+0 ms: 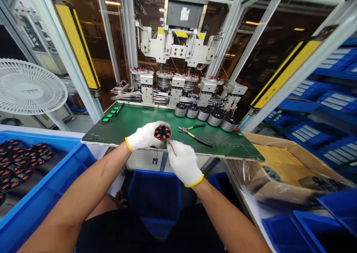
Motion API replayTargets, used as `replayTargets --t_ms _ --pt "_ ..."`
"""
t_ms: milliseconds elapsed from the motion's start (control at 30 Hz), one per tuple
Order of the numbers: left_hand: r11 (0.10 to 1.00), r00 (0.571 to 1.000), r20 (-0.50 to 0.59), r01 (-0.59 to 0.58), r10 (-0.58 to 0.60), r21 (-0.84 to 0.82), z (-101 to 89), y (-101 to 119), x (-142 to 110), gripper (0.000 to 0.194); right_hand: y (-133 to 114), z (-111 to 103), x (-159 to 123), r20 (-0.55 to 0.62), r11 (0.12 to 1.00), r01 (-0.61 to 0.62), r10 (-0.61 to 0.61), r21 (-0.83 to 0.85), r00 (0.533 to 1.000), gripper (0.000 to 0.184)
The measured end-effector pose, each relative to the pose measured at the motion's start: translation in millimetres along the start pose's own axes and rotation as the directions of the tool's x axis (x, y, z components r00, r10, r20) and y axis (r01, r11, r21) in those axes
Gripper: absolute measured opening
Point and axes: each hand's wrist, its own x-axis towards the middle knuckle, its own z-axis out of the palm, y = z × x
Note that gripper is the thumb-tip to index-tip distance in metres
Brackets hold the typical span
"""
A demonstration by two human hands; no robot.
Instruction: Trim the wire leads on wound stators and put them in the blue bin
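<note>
My left hand (145,136), in a white glove with a yellow cuff, is wrapped round a small round motor stator (162,133) with red copper windings, held over the near edge of the green worktop (134,123). My right hand (182,162), gloved the same way, is closed just below and right of the stator, its fingertips pinched at the stator's lower edge; what they pinch is too small to make out. Green-handled pliers (193,133) lie on the worktop just right of my hands.
A row of grey stator housings (206,113) stands at the worktop's back right, under a machine with several fixture heads (173,84). A blue crate of wound stators (19,160) sits left, a lined cardboard box (284,171) right, a white fan (28,87) far left, green buttons (111,114) near the left edge.
</note>
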Motion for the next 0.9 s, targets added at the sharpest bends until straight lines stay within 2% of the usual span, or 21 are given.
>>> replayTargets --t_ms 33,67,100,133,200,233,267,300,333,433,533,600,633,700,767,833,900 --pt "1.000 0.999 0.037 -0.029 0.029 -0.004 -3.0 -1 1 0.065 2 5 -1 0.069 0.958 -0.056 0.038 0.281 0.997 0.024" --pt "0.998 0.996 0.071 -0.055 0.056 -0.016 -5.3 -3 2 0.064 4 11 -1 0.153 0.846 -0.122 0.049 0.520 0.987 0.026" --pt "0.997 0.992 0.097 -0.074 0.077 -0.032 -6.9 -4 3 0.064 6 17 -2 0.238 0.696 -0.195 0.035 0.691 0.971 0.028" --pt "0.995 0.990 0.114 -0.083 0.088 -0.047 -8.0 -6 4 0.064 9 23 -3 0.309 0.544 -0.264 0.009 0.797 0.951 0.030" --pt "0.994 0.987 0.132 -0.079 0.088 -0.071 -8.7 -7 5 0.063 13 35 -4 0.362 0.297 -0.339 -0.026 0.893 0.932 0.031" --pt "0.994 0.987 0.141 -0.070 0.081 -0.082 -8.8 -7 6 0.064 14 41 -5 0.360 0.198 -0.350 -0.013 0.915 0.933 0.031" --pt "0.994 0.986 0.151 -0.059 0.072 -0.090 -8.9 -7 7 0.064 15 46 -4 0.338 0.155 -0.339 0.032 0.928 0.941 0.031" --pt "0.994 0.985 0.161 -0.046 0.062 -0.098 -9.1 -7 8 0.065 16 52 -4 0.299 0.183 -0.313 0.100 0.932 0.949 0.031" --pt "0.994 0.983 0.175 -0.036 0.055 -0.108 -9.4 -7 9 0.067 16 57 -3 0.251 0.247 -0.288 0.171 0.925 0.953 0.033" --pt "0.988 0.975 0.214 -0.025 0.057 -0.152 -12.3 -10 12 0.070 14 67 -6 0.110 0.477 -0.248 0.298 0.843 0.948 0.038" --pt "0.964 0.966 0.242 -0.020 0.086 -0.265 -17.1 -14 7 0.081 13 58 -17 0.008 0.718 -0.188 0.246 0.670 0.969 0.039" --pt "0.939 0.975 0.211 0.012 0.065 -0.343 -18.2 -13 -4 0.093 16 38 -27 -0.080 0.859 -0.095 0.155 0.502 0.985 0.033" --pt "0.930 0.986 0.163 0.034 0.028 -0.366 -16.7 -10 -11 0.095 18 26 -29 -0.149 0.903 -0.048 0.123 0.426 0.981 0.030" --pt "0.929 0.995 0.000 0.095 -0.102 -0.359 -8.5 0 -25 0.091 24 2 -25 -0.294 0.951 0.023 0.072 0.309 0.953 0.031" --pt "0.944 0.945 -0.199 0.203 -0.258 -0.260 5.3 14 -33 0.088 29 -14 -8 -0.332 0.972 0.088 -0.010 0.219 0.943 0.035" --pt "0.924 0.862 -0.333 0.368 -0.382 -0.109 19.3 26 -33 0.089 33 -18 18 -0.219 0.975 0.189 -0.161 0.114 0.962 0.038" --pt "0.867 0.806 -0.375 0.498 -0.459 0.010 28.4 32 -27 0.084 35 -11 41 -0.087 0.966 0.258 -0.256 0.008 0.963 0.037"
